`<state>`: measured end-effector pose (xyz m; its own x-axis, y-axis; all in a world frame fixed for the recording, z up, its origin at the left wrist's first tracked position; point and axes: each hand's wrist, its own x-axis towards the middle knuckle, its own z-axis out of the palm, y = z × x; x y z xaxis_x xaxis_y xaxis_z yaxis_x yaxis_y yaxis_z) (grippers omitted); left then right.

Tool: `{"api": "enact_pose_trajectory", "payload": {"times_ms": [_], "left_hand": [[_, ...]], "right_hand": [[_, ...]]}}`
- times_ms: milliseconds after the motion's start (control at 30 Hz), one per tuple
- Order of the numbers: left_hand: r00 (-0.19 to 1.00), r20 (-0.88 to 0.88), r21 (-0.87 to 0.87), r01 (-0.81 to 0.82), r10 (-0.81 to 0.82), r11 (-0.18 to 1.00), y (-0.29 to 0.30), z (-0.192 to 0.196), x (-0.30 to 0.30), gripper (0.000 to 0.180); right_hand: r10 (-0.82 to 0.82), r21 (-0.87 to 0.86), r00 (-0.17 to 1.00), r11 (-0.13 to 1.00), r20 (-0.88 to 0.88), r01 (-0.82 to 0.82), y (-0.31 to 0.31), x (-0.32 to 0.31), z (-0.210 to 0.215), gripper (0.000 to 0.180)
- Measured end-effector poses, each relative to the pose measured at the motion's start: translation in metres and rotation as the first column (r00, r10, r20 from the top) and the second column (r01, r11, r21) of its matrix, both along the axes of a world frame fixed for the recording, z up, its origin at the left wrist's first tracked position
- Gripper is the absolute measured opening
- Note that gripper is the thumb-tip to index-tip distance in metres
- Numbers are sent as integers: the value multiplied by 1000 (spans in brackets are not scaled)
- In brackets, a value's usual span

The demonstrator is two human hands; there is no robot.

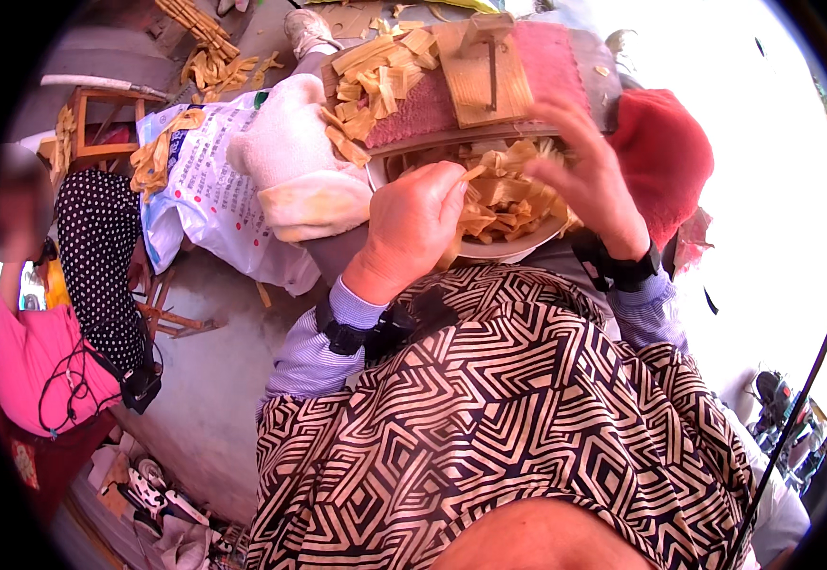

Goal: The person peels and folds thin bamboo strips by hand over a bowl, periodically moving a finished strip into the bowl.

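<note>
My left hand (409,228) is closed over the bowl, gripping a pale yellow strip (472,174) whose end pokes out past the thumb. To its right, my right hand (592,180) is raised with fingers apart, slightly blurred, and nothing shows in it. Beneath both hands a white bowl (511,251) on my lap is heaped with folded yellowish strips (507,207). Beyond it a long board covered in pink cloth (551,57) lies across my knees. A wooden block with an upright dark metal piece (491,76) stands on it, beside a pile of flat yellow strips (380,81).
A white towel (290,152) drapes my left knee, a red cloth (662,161) my right. A printed white plastic bag (214,190) lies left, near a person in polka-dot trousers (100,247). Bundled strips (200,28) lie on the floor; shoes (148,484) sit lower left.
</note>
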<state>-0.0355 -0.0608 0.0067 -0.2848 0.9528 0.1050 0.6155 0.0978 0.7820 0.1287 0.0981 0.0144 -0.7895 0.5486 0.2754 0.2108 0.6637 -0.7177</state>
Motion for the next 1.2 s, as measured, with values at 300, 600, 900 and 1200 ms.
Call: {"api": "enact_pose_trajectory", "payload": {"times_ms": [300,600,900,1200], "left_hand": [[891,432,-155,227,-141,962,34,8,-43,23],[908,407,-124,166,-102,978,82,-24,-67,21],[934,354,-150,113,-54,982,93,-18,-61,24],[990,-97,-210,-120,101,970,93,-48,-68,30]], "right_hand": [[82,-557,992,830,94,-16,31,3,7,22],[-50,-440,986,890,159,116,57,-18,-14,26],[-70,-286,979,950,193,125,68,-19,-20,24],[-180,203,937,972,300,121,64,-15,-28,20]]}}
